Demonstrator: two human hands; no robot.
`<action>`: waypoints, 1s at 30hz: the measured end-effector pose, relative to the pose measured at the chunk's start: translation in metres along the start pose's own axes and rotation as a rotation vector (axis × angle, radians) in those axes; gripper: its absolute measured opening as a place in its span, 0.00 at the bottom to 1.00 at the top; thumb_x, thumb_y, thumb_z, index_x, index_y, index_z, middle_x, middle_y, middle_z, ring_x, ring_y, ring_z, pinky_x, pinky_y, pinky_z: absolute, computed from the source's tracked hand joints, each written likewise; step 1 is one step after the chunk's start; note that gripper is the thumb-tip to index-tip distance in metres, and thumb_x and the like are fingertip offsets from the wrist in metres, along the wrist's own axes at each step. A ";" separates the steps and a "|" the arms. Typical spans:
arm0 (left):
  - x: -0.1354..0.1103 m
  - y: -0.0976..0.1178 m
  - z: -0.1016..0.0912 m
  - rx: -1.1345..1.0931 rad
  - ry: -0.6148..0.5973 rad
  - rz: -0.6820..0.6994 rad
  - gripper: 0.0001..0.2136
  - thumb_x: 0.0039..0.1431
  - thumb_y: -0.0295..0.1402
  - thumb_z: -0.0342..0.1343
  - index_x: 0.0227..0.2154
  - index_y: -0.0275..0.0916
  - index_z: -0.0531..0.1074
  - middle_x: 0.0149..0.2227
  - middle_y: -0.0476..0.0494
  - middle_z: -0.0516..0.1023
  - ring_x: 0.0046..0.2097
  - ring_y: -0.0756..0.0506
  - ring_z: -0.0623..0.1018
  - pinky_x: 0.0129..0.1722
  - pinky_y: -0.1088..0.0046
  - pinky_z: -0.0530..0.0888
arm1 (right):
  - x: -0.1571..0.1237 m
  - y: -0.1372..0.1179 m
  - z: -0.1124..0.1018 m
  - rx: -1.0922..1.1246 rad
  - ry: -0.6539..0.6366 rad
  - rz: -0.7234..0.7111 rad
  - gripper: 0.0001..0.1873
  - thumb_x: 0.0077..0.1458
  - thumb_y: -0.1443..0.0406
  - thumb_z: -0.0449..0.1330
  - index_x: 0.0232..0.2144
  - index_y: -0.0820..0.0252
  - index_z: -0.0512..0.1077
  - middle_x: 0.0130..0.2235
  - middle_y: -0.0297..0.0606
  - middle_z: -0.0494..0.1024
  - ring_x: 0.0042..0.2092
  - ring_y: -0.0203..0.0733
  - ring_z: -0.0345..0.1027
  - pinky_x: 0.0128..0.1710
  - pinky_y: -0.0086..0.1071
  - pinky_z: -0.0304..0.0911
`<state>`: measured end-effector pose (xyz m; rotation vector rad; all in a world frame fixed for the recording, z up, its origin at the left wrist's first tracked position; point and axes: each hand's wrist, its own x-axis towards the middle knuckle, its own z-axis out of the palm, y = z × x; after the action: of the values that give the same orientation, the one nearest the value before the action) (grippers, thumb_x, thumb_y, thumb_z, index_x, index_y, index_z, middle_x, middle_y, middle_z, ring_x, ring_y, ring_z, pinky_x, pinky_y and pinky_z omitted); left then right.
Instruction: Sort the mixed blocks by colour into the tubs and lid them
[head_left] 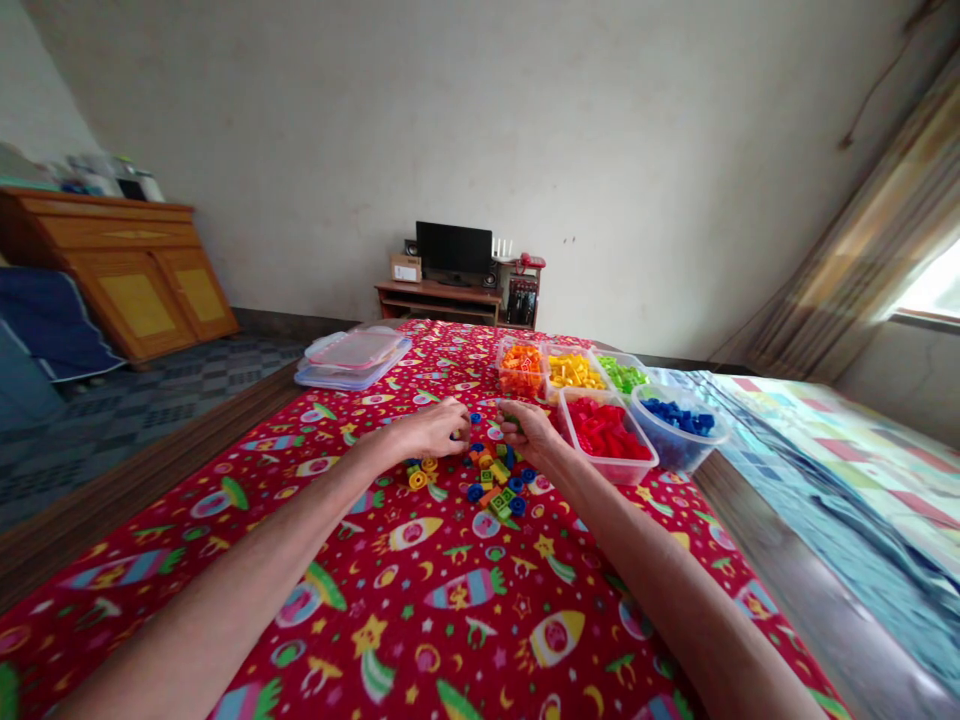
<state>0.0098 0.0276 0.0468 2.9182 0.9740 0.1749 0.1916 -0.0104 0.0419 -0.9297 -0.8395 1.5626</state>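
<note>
Over the tablecloth, my left hand (441, 430) is closed with fingers curled down beside the loose pile; what it pinches, if anything, is too small to make out. Opposite it, my right hand (531, 426) is closed in a pinch, with a bit of green showing at the fingertips, apparently a small building block. Between and below both hands lies a mixed pile of building blocks (499, 500) in blue, green, orange and yellow. Several yellow blocks (418, 479) form a small group under my left wrist. A blue block (475, 418) rests between the hands.
Right of my right hand stand tubs of red blocks (609, 430), blue blocks (679, 418), orange blocks (522, 366), yellow blocks (576, 371) and green blocks (622, 375). Stacked plastic lids (352, 352) lie at the back left. A patterned red cloth (420, 620) covers the table.
</note>
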 end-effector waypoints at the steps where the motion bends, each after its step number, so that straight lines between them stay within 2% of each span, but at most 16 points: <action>1: 0.001 -0.004 -0.001 -0.018 0.058 0.015 0.08 0.54 0.31 0.53 0.28 0.37 0.77 0.38 0.42 0.77 0.45 0.43 0.72 0.48 0.71 0.68 | 0.000 0.001 0.000 0.000 -0.001 -0.001 0.11 0.45 0.70 0.61 0.22 0.62 0.60 0.18 0.26 0.63 0.17 0.22 0.47 0.13 0.16 0.37; 4: 0.003 -0.010 -0.007 -0.167 0.256 0.026 0.11 0.57 0.35 0.50 0.30 0.37 0.76 0.38 0.42 0.77 0.43 0.45 0.74 0.47 0.69 0.70 | 0.001 0.004 -0.001 0.004 0.001 0.018 0.10 0.47 0.69 0.62 0.23 0.62 0.62 0.18 0.26 0.63 0.17 0.23 0.51 0.12 0.16 0.37; 7: 0.007 -0.006 -0.011 -0.327 0.422 0.012 0.13 0.58 0.40 0.49 0.32 0.38 0.74 0.41 0.42 0.76 0.44 0.45 0.75 0.48 0.67 0.71 | 0.003 0.006 0.001 0.037 -0.056 0.100 0.12 0.52 0.62 0.62 0.25 0.63 0.64 0.19 0.29 0.64 0.19 0.26 0.56 0.12 0.16 0.38; 10: 0.012 0.004 -0.007 -0.367 0.475 0.019 0.11 0.55 0.40 0.52 0.32 0.38 0.74 0.44 0.40 0.75 0.48 0.43 0.74 0.52 0.63 0.69 | 0.003 0.005 0.005 0.110 -0.162 0.194 0.18 0.54 0.52 0.59 0.26 0.62 0.64 0.20 0.31 0.66 0.21 0.28 0.59 0.11 0.16 0.38; 12: 0.014 0.009 -0.002 -0.379 0.506 0.002 0.10 0.52 0.38 0.55 0.33 0.37 0.73 0.44 0.39 0.74 0.49 0.41 0.73 0.53 0.60 0.68 | 0.002 0.003 0.007 0.137 -0.194 0.194 0.19 0.53 0.51 0.59 0.26 0.61 0.63 0.20 0.31 0.65 0.21 0.28 0.59 0.11 0.16 0.38; 16: 0.014 0.012 0.000 -0.477 0.577 -0.076 0.16 0.53 0.40 0.54 0.42 0.37 0.70 0.46 0.39 0.73 0.49 0.41 0.74 0.49 0.61 0.72 | 0.000 0.000 0.008 0.100 -0.148 0.087 0.16 0.48 0.59 0.65 0.25 0.61 0.62 0.20 0.28 0.65 0.19 0.24 0.55 0.12 0.15 0.39; 19: 0.009 0.005 -0.004 -0.529 0.617 -0.133 0.19 0.54 0.42 0.52 0.45 0.36 0.68 0.48 0.37 0.72 0.49 0.41 0.74 0.47 0.62 0.74 | 0.000 -0.007 0.004 0.080 -0.109 0.009 0.17 0.46 0.62 0.67 0.24 0.61 0.61 0.18 0.25 0.62 0.18 0.23 0.50 0.12 0.15 0.38; 24: 0.001 -0.020 -0.006 -0.514 0.598 -0.299 0.18 0.52 0.41 0.48 0.40 0.36 0.71 0.46 0.38 0.75 0.46 0.41 0.75 0.44 0.64 0.75 | 0.002 -0.046 -0.020 -0.075 -0.040 -0.131 0.19 0.45 0.59 0.67 0.22 0.60 0.59 0.18 0.26 0.64 0.16 0.21 0.46 0.12 0.16 0.37; 28: -0.006 -0.041 0.006 -0.430 0.558 -0.448 0.16 0.50 0.41 0.47 0.34 0.37 0.74 0.42 0.40 0.78 0.45 0.40 0.76 0.45 0.65 0.73 | 0.015 -0.096 -0.058 -0.445 0.007 -0.193 0.19 0.47 0.57 0.66 0.21 0.62 0.62 0.18 0.29 0.66 0.16 0.22 0.48 0.12 0.17 0.39; 30: -0.008 -0.050 0.015 -0.414 0.532 -0.495 0.16 0.49 0.40 0.46 0.33 0.38 0.75 0.41 0.41 0.79 0.44 0.40 0.77 0.45 0.65 0.73 | 0.028 -0.123 -0.081 -0.682 0.111 -0.214 0.15 0.51 0.60 0.63 0.22 0.65 0.66 0.16 0.30 0.66 0.15 0.22 0.49 0.12 0.17 0.42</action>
<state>-0.0242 0.0621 0.0263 2.2077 1.4729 1.0132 0.3142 0.0412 0.1107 -1.3385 -1.3802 1.0311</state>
